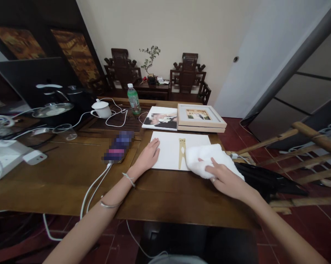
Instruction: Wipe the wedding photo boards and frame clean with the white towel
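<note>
A white rectangular panel (167, 150) lies flat at the table's edge nearest me. Down its middle runs a flat gold-coloured piece (181, 154) with a forked lower part and an ear-like top. My left hand (150, 154) rests on the panel's left edge, fingers stretched out and holding nothing. On the right side, my right hand (222, 178) grips a folded, fluffy white cloth (204, 156). The cloth covers the panel's lower right part and hangs past its edge. Some of my right fingertips are sunk into the cloth.
Behind the panel lie a photo print (161, 119) and a wooden picture frame (201, 126). A phone (118, 146) with a white cable is to the left. A green-labelled bottle (134, 99), lidded white cup (101, 109) and clear plastic cup (66, 132) stand further back. A wooden rack (313, 139) is right.
</note>
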### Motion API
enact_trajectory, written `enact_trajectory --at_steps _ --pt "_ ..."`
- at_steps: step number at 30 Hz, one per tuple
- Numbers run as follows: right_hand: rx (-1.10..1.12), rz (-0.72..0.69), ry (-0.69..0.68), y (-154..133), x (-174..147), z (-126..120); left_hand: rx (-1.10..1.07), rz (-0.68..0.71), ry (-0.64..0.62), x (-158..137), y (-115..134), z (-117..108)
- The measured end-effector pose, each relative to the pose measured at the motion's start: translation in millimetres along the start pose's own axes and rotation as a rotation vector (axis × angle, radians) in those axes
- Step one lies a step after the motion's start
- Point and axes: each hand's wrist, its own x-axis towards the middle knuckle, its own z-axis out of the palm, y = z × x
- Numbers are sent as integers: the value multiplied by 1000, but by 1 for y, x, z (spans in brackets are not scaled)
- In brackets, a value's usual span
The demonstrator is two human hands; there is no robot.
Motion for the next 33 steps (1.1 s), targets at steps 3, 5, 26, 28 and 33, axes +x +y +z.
enact_trajectory --at_steps 3,5,26,28,33 --pt "-6 41 37 15 35 2 -10 2 8 0 -1 1" --pt "-8 46 59 21 61 3 -25 5 16 0 -2 1" --pt "-73 -220 -37 -38 34 20 -16 12 21 0 -2 3" --pt "-65 -200 -18 -28 53 18 -15 10 18 0 -2 2" --pt "-83 -101 22 -11 110 10 -20 11 12 0 -2 1"
